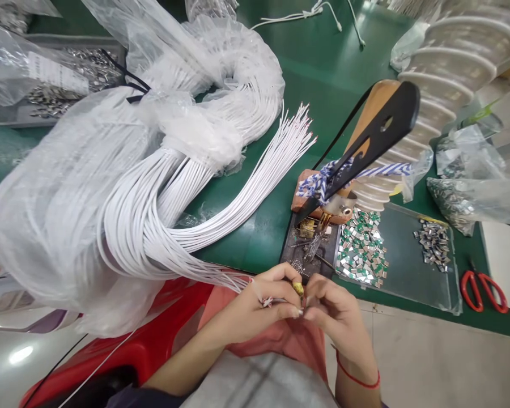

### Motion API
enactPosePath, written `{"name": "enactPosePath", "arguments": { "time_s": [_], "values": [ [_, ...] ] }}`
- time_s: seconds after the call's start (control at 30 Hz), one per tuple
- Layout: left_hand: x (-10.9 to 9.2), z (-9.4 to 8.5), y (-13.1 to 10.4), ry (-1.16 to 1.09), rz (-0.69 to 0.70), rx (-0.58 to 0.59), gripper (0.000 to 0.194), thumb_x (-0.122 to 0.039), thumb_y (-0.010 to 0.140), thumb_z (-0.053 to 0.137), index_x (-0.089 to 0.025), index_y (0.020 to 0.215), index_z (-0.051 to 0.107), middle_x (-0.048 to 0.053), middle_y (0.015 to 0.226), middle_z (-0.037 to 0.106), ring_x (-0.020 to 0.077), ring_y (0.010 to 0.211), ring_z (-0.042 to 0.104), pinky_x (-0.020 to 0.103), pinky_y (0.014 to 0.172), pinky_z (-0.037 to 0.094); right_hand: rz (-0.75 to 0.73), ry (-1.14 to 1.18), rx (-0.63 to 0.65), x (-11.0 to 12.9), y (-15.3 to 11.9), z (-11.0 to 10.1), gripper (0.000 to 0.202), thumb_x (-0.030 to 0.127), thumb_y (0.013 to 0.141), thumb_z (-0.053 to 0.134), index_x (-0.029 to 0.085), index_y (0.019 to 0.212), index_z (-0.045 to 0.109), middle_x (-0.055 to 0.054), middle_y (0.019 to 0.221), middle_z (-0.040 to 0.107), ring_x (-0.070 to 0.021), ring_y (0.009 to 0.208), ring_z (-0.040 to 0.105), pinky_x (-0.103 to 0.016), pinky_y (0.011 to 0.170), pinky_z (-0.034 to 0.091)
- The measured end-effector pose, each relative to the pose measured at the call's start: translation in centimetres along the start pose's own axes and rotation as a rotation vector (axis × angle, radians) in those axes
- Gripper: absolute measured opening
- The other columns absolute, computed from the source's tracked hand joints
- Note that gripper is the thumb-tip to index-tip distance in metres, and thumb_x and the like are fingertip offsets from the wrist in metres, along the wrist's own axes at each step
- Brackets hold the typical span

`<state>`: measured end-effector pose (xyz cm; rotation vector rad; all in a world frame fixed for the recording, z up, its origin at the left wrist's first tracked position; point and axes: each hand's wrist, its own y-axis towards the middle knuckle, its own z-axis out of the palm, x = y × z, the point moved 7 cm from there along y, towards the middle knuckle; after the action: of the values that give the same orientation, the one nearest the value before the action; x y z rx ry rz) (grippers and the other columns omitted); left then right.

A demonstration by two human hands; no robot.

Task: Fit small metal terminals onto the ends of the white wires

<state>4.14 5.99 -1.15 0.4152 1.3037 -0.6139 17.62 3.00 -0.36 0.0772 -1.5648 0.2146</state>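
Note:
My left hand (274,297) is closed around the ends of several white cables (221,273) at the table's front edge. Something yellow (298,288) covers the tip of one of its fingers. Beside it, fingertips almost meeting, my right hand (338,310) pinches at the wire ends; what lies between its fingers is too small to make out. The cables run back to a large bundle of white cables (131,215), partly wrapped in clear plastic. Just beyond my hands is a soldering fixture (312,246) with metal parts and a black lever (369,144).
A clear tray (408,283) holds small green-and-silver connectors (361,249) and metal shells (434,243). Red-handled scissors (484,292) lie to its right. A ribbed hose (450,68) hangs over the back right. A grey tray (15,116) of metal parts sits back left.

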Motion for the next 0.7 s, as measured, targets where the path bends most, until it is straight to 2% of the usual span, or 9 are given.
{"name": "enactPosePath", "arguments": {
  "time_s": [0.13, 0.27, 0.43, 0.53, 0.7],
  "values": [
    [-0.5, -0.4, 0.2, 0.152, 0.016, -0.173, 0.033, -0.036, 0.097, 0.063, -0.015, 0.074, 0.074, 0.007, 0.086, 0.066, 0.0175, 0.08, 0.063, 0.026, 0.074, 0.05, 0.041, -0.138, -0.086, -0.3, 0.4, -0.6, 0.02, 0.03, 0.096, 0.067, 0.023, 0.078, 0.061, 0.002, 0.076, 0.056, -0.0145, 0.066, 0.05, -0.026, 0.058, 0.038],
    [-1.4, -0.8, 0.5, 0.251, 0.055, -0.246, 0.029, -0.022, 0.097, 0.059, -0.015, 0.07, 0.07, 0.006, 0.08, 0.07, 0.0165, 0.075, 0.065, 0.025, 0.071, 0.05, 0.02, -0.267, -0.121, 0.3, 0.8, -0.5, 0.021, 0.024, 0.095, 0.064, 0.022, 0.074, 0.058, 0.002, 0.074, 0.053, -0.0128, 0.061, 0.048, -0.024, 0.054, 0.036],
    [-1.9, -1.9, 1.4, 0.234, 0.064, -0.271, 0.029, -0.021, 0.093, 0.061, -0.015, 0.066, 0.066, 0.007, 0.079, 0.072, 0.0169, 0.074, 0.067, 0.026, 0.071, 0.052, 0.006, -0.183, -0.289, 0.0, 0.4, -1.2, 0.009, 0.03, 0.1, 0.057, 0.024, 0.095, 0.059, 0.002, 0.079, 0.054, -0.013, 0.06, 0.049, -0.024, 0.054, 0.041],
    [-1.9, -2.3, 1.9, 0.24, 0.057, -0.286, 0.032, -0.024, 0.093, 0.061, -0.016, 0.063, 0.063, 0.007, 0.079, 0.072, 0.0168, 0.071, 0.066, 0.026, 0.069, 0.052, -0.002, -0.11, -0.36, -0.4, 0.3, -1.7, 0.013, 0.031, 0.104, 0.05, 0.024, 0.093, 0.054, 0.001, 0.081, 0.055, -0.0131, 0.061, 0.049, -0.024, 0.054, 0.041],
    [-1.7, -2.3, 2.4, 0.232, 0.073, -0.304, 0.028, -0.022, 0.091, 0.062, -0.016, 0.064, 0.063, 0.007, 0.081, 0.073, 0.0163, 0.07, 0.066, 0.025, 0.068, 0.052, -0.076, -0.184, -0.372, 0.3, 1.0, -1.2, 0.01, 0.024, 0.1, 0.058, 0.024, 0.089, 0.059, -0.001, 0.086, 0.059, -0.0157, 0.077, 0.057, -0.026, 0.067, 0.048]
  ]
}}
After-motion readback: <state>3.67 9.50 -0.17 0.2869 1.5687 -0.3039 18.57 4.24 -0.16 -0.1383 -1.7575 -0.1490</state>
